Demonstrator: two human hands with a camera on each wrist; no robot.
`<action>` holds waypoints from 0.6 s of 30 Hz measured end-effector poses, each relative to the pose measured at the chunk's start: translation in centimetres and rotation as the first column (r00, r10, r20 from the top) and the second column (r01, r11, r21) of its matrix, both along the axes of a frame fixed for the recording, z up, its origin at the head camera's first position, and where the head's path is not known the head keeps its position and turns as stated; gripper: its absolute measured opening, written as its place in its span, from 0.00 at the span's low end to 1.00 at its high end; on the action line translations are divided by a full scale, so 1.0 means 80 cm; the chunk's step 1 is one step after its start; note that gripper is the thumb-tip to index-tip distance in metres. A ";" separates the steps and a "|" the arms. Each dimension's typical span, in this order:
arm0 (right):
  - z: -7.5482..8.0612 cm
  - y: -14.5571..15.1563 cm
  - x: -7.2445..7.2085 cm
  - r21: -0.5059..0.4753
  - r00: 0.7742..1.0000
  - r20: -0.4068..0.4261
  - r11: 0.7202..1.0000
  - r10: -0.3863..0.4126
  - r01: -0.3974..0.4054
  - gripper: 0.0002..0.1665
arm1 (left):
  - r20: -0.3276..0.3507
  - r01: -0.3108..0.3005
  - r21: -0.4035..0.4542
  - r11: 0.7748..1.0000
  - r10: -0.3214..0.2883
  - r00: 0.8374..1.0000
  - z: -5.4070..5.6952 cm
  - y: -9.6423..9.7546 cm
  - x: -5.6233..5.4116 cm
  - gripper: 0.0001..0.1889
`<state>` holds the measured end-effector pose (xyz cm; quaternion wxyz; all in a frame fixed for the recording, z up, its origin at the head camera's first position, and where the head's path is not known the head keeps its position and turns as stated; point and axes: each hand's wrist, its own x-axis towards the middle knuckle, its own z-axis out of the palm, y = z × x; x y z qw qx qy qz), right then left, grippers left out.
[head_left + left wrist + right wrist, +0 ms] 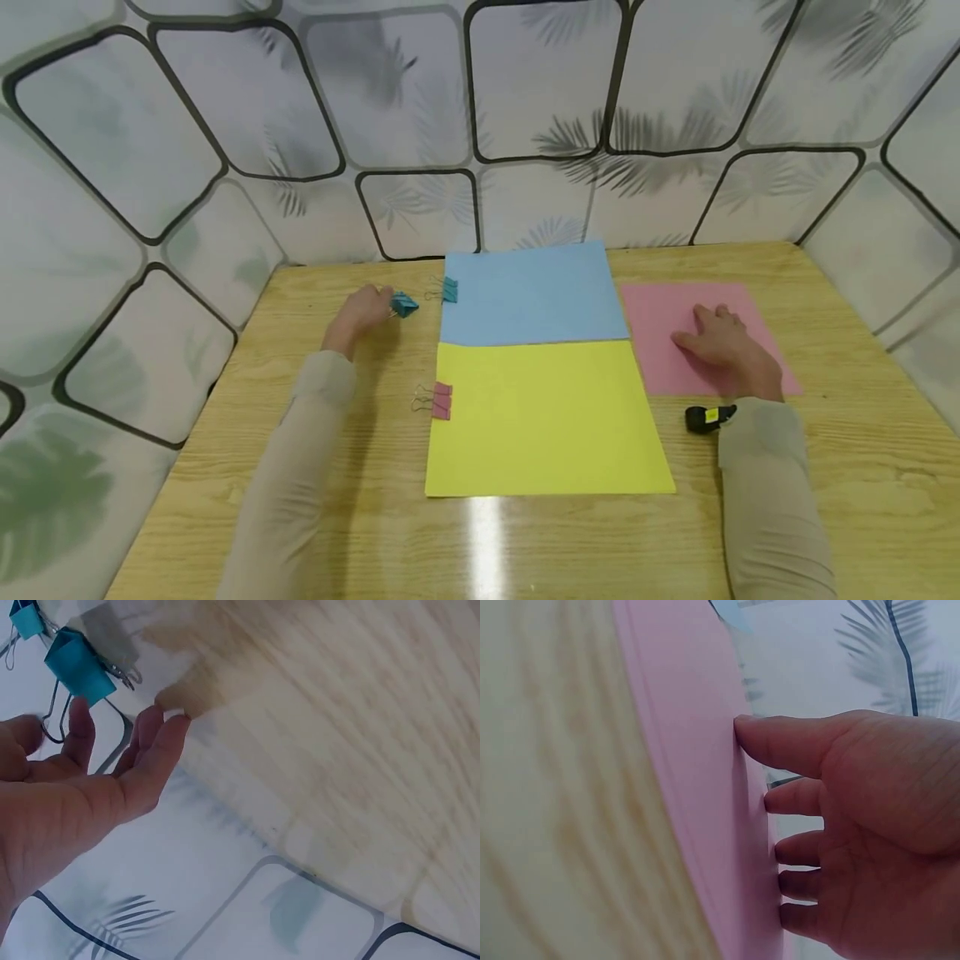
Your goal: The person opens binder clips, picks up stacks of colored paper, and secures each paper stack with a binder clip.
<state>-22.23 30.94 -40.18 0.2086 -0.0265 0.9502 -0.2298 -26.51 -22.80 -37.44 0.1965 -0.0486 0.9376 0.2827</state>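
My left hand [363, 308] pinches a teal binder clip [403, 304] by a wire handle, between thumb and index finger. In the left wrist view the held clip [79, 667] stays out past the fingertips. Another teal binder clip [450, 290] grips the left edge of the blue sheet [534, 293]. A pink binder clip [442, 401] sits on the left edge of the yellow sheet [551, 421]. With fingers spread, my right hand [720, 340] rests on the pink sheet [656, 312]. Its fingertips touch the paper [682, 735] in the right wrist view.
All the sheets lie on a wooden table [570, 546], the yellow one just in front of the blue. A black object with a yellow label [705, 418] is at the right sleeve's cuff. Patterned panels [412, 92] rise behind the table and at both sides.
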 end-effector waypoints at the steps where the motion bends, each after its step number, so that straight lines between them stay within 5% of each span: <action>1: 0.000 0.000 0.000 0.000 1.000 -0.002 1.000 0.000 0.000 0.49 | -0.008 0.000 -0.026 1.000 -0.001 1.000 0.001 0.001 -0.001 0.34; 6: -0.002 0.002 -0.003 0.033 0.999 -0.033 0.999 0.011 -0.010 0.48 | -0.025 -0.029 0.019 0.999 0.029 0.999 0.006 0.001 0.003 0.27; 9: -0.004 0.003 -0.007 0.054 0.999 -0.048 0.998 0.018 -0.015 0.48 | -0.048 -0.074 0.159 0.984 0.083 0.995 0.006 -0.005 0.008 0.25; 11: -0.005 0.004 -0.008 0.059 0.999 -0.049 0.998 0.022 -0.019 0.49 | -0.061 -0.124 0.273 0.954 0.146 0.987 0.003 -0.010 0.012 0.25; 13: -0.006 0.005 -0.008 0.064 0.998 -0.051 0.998 0.029 -0.026 0.49 | -0.062 -0.195 0.393 0.898 0.237 0.969 0.000 -0.015 0.016 0.26; 15: -0.006 0.004 -0.008 0.063 0.998 -0.050 0.998 0.032 -0.029 0.48 | -0.044 -0.274 0.520 0.809 0.345 0.938 -0.001 -0.018 0.020 0.27; 17: -0.006 0.004 -0.008 0.061 0.998 -0.050 0.998 0.034 -0.031 0.48 | 0.007 -0.343 0.644 0.684 0.443 0.896 0.001 -0.019 0.023 0.27; 18: -0.006 0.004 -0.007 0.056 0.998 -0.049 0.998 0.032 -0.029 0.48 | 0.053 -0.373 0.711 0.596 0.483 0.874 0.004 -0.019 0.026 0.27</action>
